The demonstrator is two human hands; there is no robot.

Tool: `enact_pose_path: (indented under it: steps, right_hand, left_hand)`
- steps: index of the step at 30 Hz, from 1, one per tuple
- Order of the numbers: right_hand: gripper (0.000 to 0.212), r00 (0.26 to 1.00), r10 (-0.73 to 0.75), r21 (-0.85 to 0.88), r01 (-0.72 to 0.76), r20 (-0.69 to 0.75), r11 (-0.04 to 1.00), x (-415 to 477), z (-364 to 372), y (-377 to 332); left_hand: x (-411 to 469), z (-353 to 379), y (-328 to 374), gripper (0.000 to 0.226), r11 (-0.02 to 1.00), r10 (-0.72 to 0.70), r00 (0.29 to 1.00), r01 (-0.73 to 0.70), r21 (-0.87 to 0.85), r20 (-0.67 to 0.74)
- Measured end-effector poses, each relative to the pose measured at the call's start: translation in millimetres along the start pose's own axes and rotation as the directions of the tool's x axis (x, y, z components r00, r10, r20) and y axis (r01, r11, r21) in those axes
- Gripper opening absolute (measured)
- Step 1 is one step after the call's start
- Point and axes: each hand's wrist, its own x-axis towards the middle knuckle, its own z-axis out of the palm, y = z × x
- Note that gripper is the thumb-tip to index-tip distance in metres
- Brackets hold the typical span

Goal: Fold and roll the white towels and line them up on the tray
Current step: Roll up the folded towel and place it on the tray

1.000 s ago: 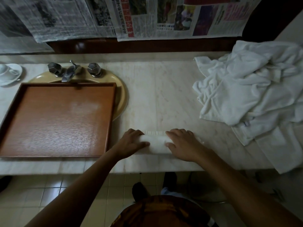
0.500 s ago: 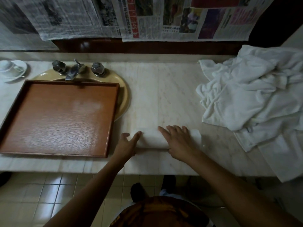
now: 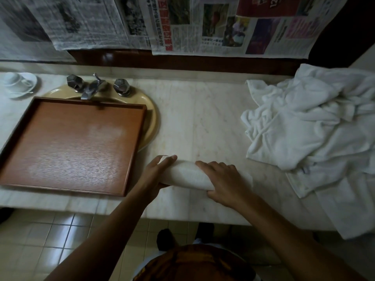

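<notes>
A rolled white towel (image 3: 188, 174) lies near the front edge of the marble counter (image 3: 203, 122). My left hand (image 3: 156, 175) grips its left end, fingers over the top and thumb underneath. My right hand (image 3: 225, 181) grips its right part the same way. The left end looks slightly raised off the counter. A brown wooden tray (image 3: 71, 145) with nothing on it sits to the left, over a tan sink. A heap of loose white towels (image 3: 316, 128) lies at the right.
A metal tap with two knobs (image 3: 95, 87) stands behind the tray. A white cup on a saucer (image 3: 17, 83) is at the far left. Newspaper sheets (image 3: 182, 23) hang on the wall behind. One towel drapes over the counter's front right edge.
Both hands went from pressing flat on the roll to gripping around it. The roll has tilted, its left end lifting and turning toward the tray.
</notes>
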Motion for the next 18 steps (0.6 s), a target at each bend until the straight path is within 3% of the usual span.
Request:
enact_pose_path:
  steps: [4, 7, 9, 11, 13, 14, 16, 18]
  right_hand:
    - [0.091, 0.995, 0.037, 0.186, -0.02, -0.092, 0.982, -6, -23, 6]
    - [0.086, 0.957, 0.252, 0.493, -0.151, -0.145, 0.857, -14, -35, 19]
    - [0.092, 0.874, 0.477, 0.727, -0.272, -0.087, 0.631, -15, -37, 31]
    - [0.099, 0.77, 0.605, 0.889, -0.404, 0.202, 0.217, -13, -38, 40]
    - [0.088, 0.743, 0.421, 0.854, -0.454, 0.519, -0.253, -8, -36, 42]
    - [0.08, 0.758, 0.315, 0.805, -0.445, 0.572, -0.392, -5, -39, 39]
    - [0.067, 0.796, 0.288, 0.794, -0.353, 0.533, -0.495, 8, -41, 30]
    - [0.05, 0.808, 0.372, 0.832, -0.241, 0.457, -0.499, 26, -46, 17]
  left_hand:
    - [-6, 4, 26, 0.032, 0.988, 0.157, 0.987, -0.157, -0.001, -0.032]
    - [-15, 1, 46, 0.032, 0.966, 0.26, 0.965, -0.26, -0.01, -0.036]
    - [-23, -6, 58, 0.034, 0.948, 0.317, 0.947, -0.317, 0.001, -0.054]
    - [-29, -16, 65, 0.033, 0.937, 0.347, 0.936, -0.349, -0.024, -0.062]
    - [-33, -27, 69, 0.035, 0.934, 0.356, 0.933, -0.357, -0.009, -0.056]
    - [-35, -31, 70, 0.035, 0.933, 0.359, 0.932, -0.36, -0.004, -0.044]
    - [-37, -38, 66, 0.035, 0.933, 0.359, 0.932, -0.36, -0.002, -0.042]
    - [-38, -45, 59, 0.041, 0.935, 0.352, 0.933, -0.355, -0.029, -0.075]
